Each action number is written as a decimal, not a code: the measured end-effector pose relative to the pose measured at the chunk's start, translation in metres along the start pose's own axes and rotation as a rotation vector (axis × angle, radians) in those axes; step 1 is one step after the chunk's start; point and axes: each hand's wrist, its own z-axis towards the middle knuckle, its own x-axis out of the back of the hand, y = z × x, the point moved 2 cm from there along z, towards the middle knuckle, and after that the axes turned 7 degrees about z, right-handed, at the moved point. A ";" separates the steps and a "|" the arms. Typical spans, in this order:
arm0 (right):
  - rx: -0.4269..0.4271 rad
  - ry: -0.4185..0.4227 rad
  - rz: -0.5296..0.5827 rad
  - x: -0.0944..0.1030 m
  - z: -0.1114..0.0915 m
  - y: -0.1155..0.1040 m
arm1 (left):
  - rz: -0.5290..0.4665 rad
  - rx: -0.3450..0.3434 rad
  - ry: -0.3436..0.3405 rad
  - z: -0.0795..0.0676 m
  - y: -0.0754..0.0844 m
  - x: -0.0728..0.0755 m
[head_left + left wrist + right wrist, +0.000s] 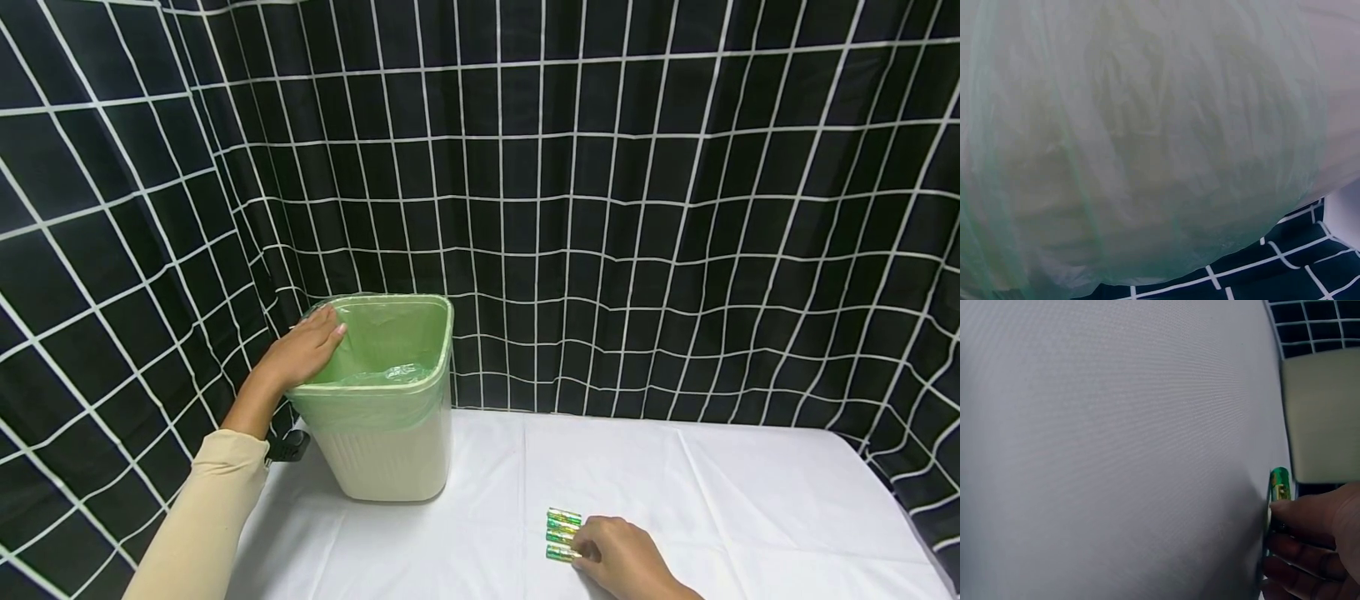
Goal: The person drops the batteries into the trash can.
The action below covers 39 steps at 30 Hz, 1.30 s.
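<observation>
A pale trash bin (375, 462) with a green liner bag (390, 408) folded over its rim stands at the left of the table. My left hand (303, 346) rests on the bin's left rim, its fingers reaching over the edge. The left wrist view is filled by the liner (1147, 156) over the bin's outer wall. Several green-and-gold batteries (562, 515) lie side by side on the white cloth. My right hand (618, 552) pinches the nearest battery (561, 553) by its right end. In the right wrist view, the thumb meets a battery (1280, 480).
A white cloth (480, 533) covers the table. Black curtains with a white grid (570, 208) hang behind it and along the left and right sides. The bin stands close to the back curtain. A black wrist device (288, 446) is by my left wrist.
</observation>
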 end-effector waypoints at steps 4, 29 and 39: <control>-0.001 0.006 -0.001 0.002 0.001 -0.002 | 0.000 0.002 -0.003 0.000 0.000 0.000; 0.134 0.141 0.008 0.029 0.017 -0.029 | -0.006 -0.002 -0.011 0.000 0.003 0.003; 0.165 0.209 -0.020 0.056 0.031 -0.046 | -0.009 -0.002 -0.015 -0.002 0.003 0.003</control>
